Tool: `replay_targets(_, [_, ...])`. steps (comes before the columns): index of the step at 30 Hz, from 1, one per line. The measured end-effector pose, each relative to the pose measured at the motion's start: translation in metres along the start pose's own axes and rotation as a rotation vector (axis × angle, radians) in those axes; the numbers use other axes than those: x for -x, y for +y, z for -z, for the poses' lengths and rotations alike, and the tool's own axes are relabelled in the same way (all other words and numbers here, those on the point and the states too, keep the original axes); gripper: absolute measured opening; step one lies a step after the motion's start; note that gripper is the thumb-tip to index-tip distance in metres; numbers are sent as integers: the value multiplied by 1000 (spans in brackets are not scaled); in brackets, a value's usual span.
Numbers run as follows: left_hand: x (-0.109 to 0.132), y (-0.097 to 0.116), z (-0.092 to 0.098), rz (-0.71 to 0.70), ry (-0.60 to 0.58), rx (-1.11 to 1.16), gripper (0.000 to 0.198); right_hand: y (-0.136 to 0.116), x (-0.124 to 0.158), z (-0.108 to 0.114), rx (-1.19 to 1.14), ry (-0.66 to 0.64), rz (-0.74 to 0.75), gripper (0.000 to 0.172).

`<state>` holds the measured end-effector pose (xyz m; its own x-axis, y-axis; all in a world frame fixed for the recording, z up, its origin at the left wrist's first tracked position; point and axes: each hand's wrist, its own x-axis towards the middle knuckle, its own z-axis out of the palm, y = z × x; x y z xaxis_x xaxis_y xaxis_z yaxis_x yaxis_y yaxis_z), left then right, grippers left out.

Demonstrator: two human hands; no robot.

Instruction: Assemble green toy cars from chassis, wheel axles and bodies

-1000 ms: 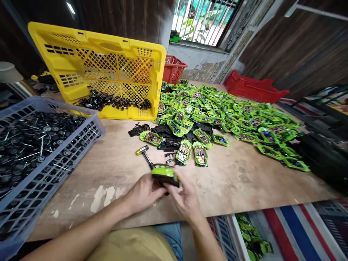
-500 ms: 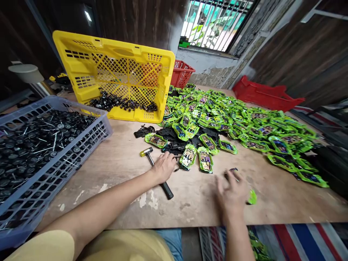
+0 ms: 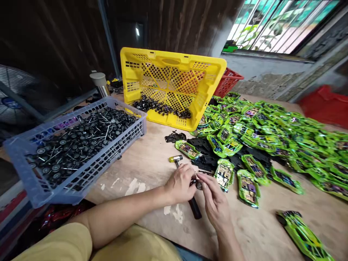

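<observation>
My left hand [image 3: 179, 184] and my right hand [image 3: 216, 203] meet in front of me, fingertips almost touching. Pinched between them is a small black toy wheel [image 3: 199, 185]; most of the part is covered by the fingers, so I cannot tell if an axle is attached. Beneath the hands lies a small hammer [image 3: 195, 209] with a black handle and a yellow-tipped head. Close by the right hand are two green toy car bodies, one with a pale underside [image 3: 224, 174] and one with a purple and tan underside [image 3: 248, 188]. An upright green toy car [image 3: 304, 233] rests at the lower right.
A translucent bluish crate [image 3: 81, 170] full of black wheels and metal axles stands on the left. Behind it, a yellow crate [image 3: 174, 123] lies on its side with small black parts inside. Green car bodies [image 3: 272, 127] pile over black chassis pieces [image 3: 205, 159] on the right.
My right hand has left the green car at the right and come in to my left hand. The wheel now shows between them. The view has swung to the left.
</observation>
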<state>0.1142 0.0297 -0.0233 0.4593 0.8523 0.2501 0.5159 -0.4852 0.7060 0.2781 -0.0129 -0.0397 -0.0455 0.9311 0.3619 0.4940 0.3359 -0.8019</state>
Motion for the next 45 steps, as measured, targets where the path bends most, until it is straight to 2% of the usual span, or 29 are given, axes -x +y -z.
replay_targets(2, [0,-5,7,110,-15,94,11,-7,0,-16,-113,11,-46,27])
replay_targets(4, [-3,-13,21,114,-97,180,9,-11,0,-27,-160,7,-84,25])
replay_targets(6, [-14,-24,42,5,-292,249,12,-14,1,-33,-176,26,-105,22])
replay_targets(7, [-23,-31,54,-70,-456,280,19,-17,2,-36,-174,35,-120,19])
replay_targets(8, [-34,-38,65,-39,-538,286,26,-21,3,-39,-163,27,-137,17])
replay_targets(9, [-47,-46,73,79,-518,231,30,-26,5,-43,-139,-10,-155,16])
replay_targets(10, [-62,-53,80,255,-383,121,28,-31,6,-48,-98,-71,-168,17])
replay_targets(11, [-78,-60,83,344,-265,54,27,-36,7,-54,-38,-150,-174,18])
replay_targets(13, [-107,-72,83,451,-120,-12,28,-45,6,-65,98,-311,-159,16])
replay_targets(15, [-130,-82,75,538,-48,-40,29,-50,4,-73,168,-399,-134,16])
replay_targets(17, [-144,-91,66,601,-31,-22,23,-50,0,-74,144,-383,-146,25])
replay_targets(19, [-149,-100,62,649,-40,34,21,-44,-1,-68,91,-293,-194,26])
replay_targets(21, [-146,-109,66,675,-45,120,22,-36,1,-59,85,-258,-215,25])
replay_targets(23, [-135,-116,74,681,-41,233,22,-27,4,-52,128,-329,-158,22])
replay_targets(25, [-116,-119,86,665,-24,358,23,-20,6,-47,211,-383,-92,20])
replay_targets(28, [-80,-116,101,615,35,526,30,-20,4,-47,334,-298,-96,24])
replay_targets(29, [-68,-114,104,606,66,610,31,-23,3,-50,324,-310,-85,25])
replay_targets(33, [-28,-105,106,650,186,1032,29,-47,0,-67,105,-657,81,38])
replay_targets(34, [-22,-103,105,668,197,1082,29,-51,-1,-70,85,-705,93,35])
replay_targets(37, [-11,-98,103,711,216,1153,28,-56,-3,-65,118,-704,35,21])
replay_targets(39, [-7,-94,103,715,214,1157,28,-54,-5,-48,231,-724,6,17])
replay_targets(42, [-1,-90,99,653,194,1095,29,-53,-10,-21,651,-760,-75,10])
replay_targets(45, [7,-86,88,606,219,1007,37,-58,-18,-22,1020,-739,-234,16])
